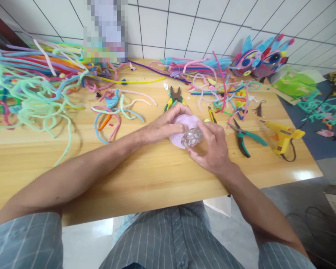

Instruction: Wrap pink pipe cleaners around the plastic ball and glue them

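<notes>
Big heap of pipe cleaners [42,101] on the table [123,186], left side; glue gun [284,136] over right, pliers [241,133] just left of it; second pliers [174,98] behind the left hand [165,126]

lilac coils [188,120] wrap what seems clear plastic [192,138].

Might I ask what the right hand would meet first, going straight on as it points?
The right hand would probably first meet the clear shiny piece at its thumb, then the lilac ribbed piece; depth is unclear.
</notes>
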### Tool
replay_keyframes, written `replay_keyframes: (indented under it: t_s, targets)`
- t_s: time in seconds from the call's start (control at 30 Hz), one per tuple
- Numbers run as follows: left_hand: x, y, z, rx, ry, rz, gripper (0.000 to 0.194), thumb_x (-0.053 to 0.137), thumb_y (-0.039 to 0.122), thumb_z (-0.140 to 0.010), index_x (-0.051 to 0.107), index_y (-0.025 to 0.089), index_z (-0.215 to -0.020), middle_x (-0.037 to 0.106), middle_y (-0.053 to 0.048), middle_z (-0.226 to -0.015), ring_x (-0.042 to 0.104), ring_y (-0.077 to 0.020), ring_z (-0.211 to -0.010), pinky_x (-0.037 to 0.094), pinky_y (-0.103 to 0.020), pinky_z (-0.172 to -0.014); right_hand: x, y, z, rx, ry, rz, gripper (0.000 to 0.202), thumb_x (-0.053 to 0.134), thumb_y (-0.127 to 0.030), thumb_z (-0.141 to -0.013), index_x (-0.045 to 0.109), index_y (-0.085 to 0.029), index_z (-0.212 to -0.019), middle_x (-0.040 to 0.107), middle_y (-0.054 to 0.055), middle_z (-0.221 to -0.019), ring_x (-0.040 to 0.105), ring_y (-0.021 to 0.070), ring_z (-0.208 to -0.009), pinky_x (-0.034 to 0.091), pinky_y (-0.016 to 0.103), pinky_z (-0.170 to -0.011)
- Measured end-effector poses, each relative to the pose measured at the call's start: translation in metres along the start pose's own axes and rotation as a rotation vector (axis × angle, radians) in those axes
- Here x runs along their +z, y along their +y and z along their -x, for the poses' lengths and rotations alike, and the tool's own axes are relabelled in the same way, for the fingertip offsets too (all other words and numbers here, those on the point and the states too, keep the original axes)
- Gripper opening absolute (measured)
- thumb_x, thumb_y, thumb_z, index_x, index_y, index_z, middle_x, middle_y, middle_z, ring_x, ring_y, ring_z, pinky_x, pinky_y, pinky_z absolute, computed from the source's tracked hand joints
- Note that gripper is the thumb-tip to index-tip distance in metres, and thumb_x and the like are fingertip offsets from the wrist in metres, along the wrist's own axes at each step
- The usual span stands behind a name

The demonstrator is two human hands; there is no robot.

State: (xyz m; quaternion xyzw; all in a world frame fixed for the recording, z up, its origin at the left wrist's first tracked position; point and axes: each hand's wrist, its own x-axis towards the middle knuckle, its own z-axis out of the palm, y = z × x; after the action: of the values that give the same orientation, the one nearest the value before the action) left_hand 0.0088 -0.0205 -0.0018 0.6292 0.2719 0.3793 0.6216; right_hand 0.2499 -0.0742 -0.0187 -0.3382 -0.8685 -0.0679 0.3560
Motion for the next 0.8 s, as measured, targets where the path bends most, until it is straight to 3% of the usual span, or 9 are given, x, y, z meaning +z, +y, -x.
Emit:
replay_keyframes:
  t_s: [0.17, 0.3, 0.8]
  targets:
    - [0.004, -0.003, 0.002, 0.011, 0.012, 0.015, 0.051, 0.082, 0.044, -0.083, 0.061, 0.023, -0.125, 0.068, -0.005, -0.117, 0.064, -0.0218, -0.103, 0.053, -0.030, -0.085, 0.001, 0.004, 0.002, 0.043, -0.004, -0.072, 0.099, 0.076, -0.038, -0.093, 0.019, -0.029, -0.174, 0.070, 0.015, -0.140, 0.068, 0.0381, -0.130, 0.058, 0.063, -0.111]
    - [0.002, 0.004, 0.002, -0.037, 0.028, -0.017, 0.049, 0.084, 0.049, -0.083, 0.062, 0.022, -0.116, 0.069, -0.005, -0.113, 0.066, -0.0208, -0.099, 0.054, -0.029, -0.080, 0.002, 0.000, 0.002, 0.032, -0.034, -0.093, 0.099, 0.076, -0.037, -0.095, 0.017, -0.031, -0.174, 0.072, 0.014, -0.143, 0.068, 0.0369, -0.133, 0.059, 0.061, -0.111]
    - [-0.003, 0.020, 0.002, -0.093, -0.038, -0.077, 0.039, 0.083, 0.035, -0.081, 0.061, 0.023, -0.111, 0.068, -0.003, -0.108, 0.066, -0.0201, -0.094, 0.053, -0.030, -0.074, -0.004, -0.010, -0.005, 0.071, -0.035, -0.337, 0.106, 0.077, -0.032, -0.093, 0.010, -0.027, -0.175, 0.074, 0.015, -0.144, 0.069, 0.0365, -0.137, 0.057, 0.063, -0.116]
